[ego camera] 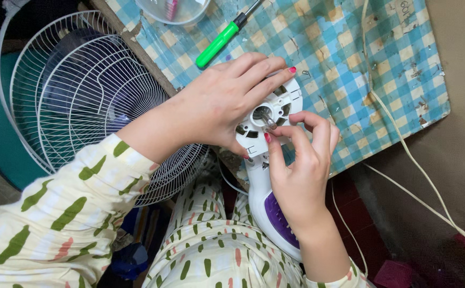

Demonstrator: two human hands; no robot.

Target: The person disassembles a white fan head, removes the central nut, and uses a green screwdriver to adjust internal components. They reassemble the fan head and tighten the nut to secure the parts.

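Left hand [227, 101] has a solid grip over the top of the white fan motor housing [267, 114], fingers spread across the round face and wrapped over its upper edge. Right hand [299, 170] comes up from below, thumb and forefinger pinched right at the metal shaft [269, 120] poking out of the middle of that face, so that grip is clenched on the shaft or something tiny on it, can't tell which. The housing sits at the near edge of the table [350, 64], which wears a blue and cream checkered cover, pretty worn. The fan's white neck with a purple panel [278, 218] runs down from the housing toward the person's lap.

Other stuff around: a green-handled screwdriver [219, 42] lies on the table just above the left hand, not touching it. A clear plastic bowl [174, 10] sits at the top edge with something pink in it. 2 white wire fan grilles [83, 96] lean off to the left beside the table. A white cord [403, 138] trails across the table's right side and off it.
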